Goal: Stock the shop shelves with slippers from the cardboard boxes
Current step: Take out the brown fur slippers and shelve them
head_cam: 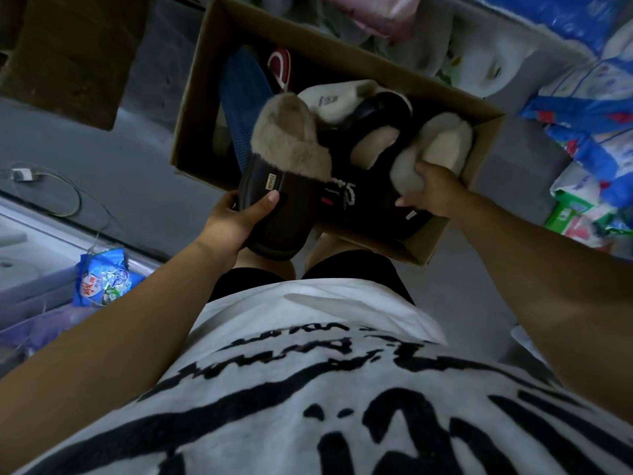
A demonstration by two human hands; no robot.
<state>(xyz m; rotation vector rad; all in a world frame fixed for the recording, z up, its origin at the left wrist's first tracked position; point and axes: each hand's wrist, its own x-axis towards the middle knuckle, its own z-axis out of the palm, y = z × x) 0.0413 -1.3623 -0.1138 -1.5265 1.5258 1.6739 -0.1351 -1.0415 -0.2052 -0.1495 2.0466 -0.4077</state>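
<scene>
Grey floor [102, 159] fills the background. Person stands over it in a white T-shirt [308, 389] with black print, arms reaching forward. Open cardboard box [198, 108] sits on the floor in front of the knees, long axis running away and to the left. A second cardboard box [68, 53] is at upper left, apart from the first. Stacked blue-and-white packs [589, 108] line the right edge; a blue bag [102, 279] lies lower left. Inside the open box: blue slipper [243, 94] sole-up along the far left wall, red slipper [279, 68] beyond it, white slipper [335, 101] mid-box, black slipper [376, 111] touching it, and a dark slipper [359, 200] with white lettering at the near end. Brown slipper [281, 207] with a furry collar is at the near left corner, toe end past the rim and over a knee. Left hand [236, 217] grips it: thumb on top beside a small label [271, 181], fingers wrapped under the sole. Cream slipper [435, 145] sits at the near right corner against the wall. Right hand [435, 193] grasps it, fingers curled into the fleece, thumb lying on the dark slipper.
</scene>
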